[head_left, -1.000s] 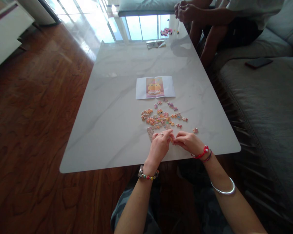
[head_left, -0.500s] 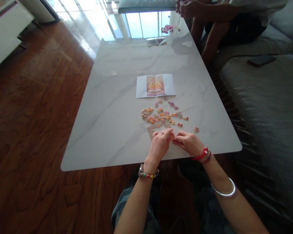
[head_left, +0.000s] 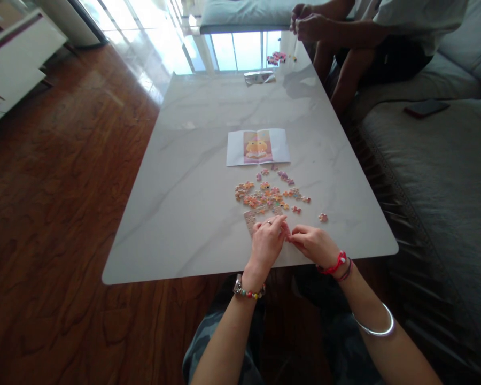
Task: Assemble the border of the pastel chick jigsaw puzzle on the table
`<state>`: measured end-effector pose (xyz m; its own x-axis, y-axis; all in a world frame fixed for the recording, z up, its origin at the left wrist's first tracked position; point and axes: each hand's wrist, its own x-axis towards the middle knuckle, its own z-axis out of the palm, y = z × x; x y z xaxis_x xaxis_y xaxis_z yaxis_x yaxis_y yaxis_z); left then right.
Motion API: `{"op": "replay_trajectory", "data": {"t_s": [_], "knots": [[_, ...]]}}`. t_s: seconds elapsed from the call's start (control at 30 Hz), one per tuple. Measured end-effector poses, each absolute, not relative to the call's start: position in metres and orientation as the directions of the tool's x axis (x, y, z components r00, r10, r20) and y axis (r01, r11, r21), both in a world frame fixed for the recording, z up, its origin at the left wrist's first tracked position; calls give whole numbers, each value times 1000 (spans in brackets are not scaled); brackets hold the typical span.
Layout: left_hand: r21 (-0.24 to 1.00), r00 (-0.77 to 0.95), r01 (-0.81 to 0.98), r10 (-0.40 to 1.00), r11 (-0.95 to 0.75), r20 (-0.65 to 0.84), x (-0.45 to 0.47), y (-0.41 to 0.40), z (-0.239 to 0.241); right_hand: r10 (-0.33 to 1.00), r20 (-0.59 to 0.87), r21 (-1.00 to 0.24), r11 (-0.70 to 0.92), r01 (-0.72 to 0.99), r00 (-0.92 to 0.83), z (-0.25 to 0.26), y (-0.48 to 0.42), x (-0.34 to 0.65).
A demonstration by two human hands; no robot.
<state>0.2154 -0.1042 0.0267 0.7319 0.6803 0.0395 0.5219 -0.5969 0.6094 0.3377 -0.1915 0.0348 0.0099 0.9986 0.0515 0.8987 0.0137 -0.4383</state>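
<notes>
My left hand [head_left: 265, 241] rests at the near edge of the table, its fingers curled over a strip of joined pink jigsaw puzzle pieces [head_left: 286, 231]. From the other side my right hand [head_left: 315, 243] pinches the lower end of that strip between thumb and fingertips. Partly covered by my left hand is a joined section of puzzle [head_left: 249, 219]. Just beyond it lies a heap of loose puzzle pieces [head_left: 264, 197] in orange, pink and yellow. A single loose piece [head_left: 323, 217] sits apart, above my right hand.
Behind the pieces, a creased picture sheet [head_left: 258, 147] lies flat on the marble-look table [head_left: 176, 176]. Farther off are a silvery packet [head_left: 260, 77] and a pink pile of pieces [head_left: 276, 58]. Another person [head_left: 361, 32] sits on the sofa [head_left: 433, 144], near a dark phone [head_left: 427, 108].
The view has tilted slightly, so the table and everything on it sit a little lower. Both hands stay together at the pink strip, with only slight finger movement.
</notes>
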Motion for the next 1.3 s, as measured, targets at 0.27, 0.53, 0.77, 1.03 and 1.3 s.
{"op": "replay_trajectory", "data": {"t_s": [0.27, 0.53, 0.77, 1.03, 1.3], "knots": [[641, 751, 511, 660, -573, -8, 212, -103, 31, 984, 163, -533, 24, 845, 75, 35, -187, 345], [682, 731, 494, 682, -540, 10, 212, -99, 32, 832, 276, -583, -253, 772, 481, 27, -160, 382], [544, 804, 468, 590, -697, 65, 209, -104, 29, 941, 115, -574, -200, 794, 319, 18, -152, 375], [542, 838, 397, 534, -740, 115, 203, -91, 32, 913, 172, -555, -220, 803, 370, 18, -143, 375], [506, 681, 591, 725, -628, 103, 159, -60, 31, 938, 126, -379, -254, 890, 322, 20, -124, 353]]}}
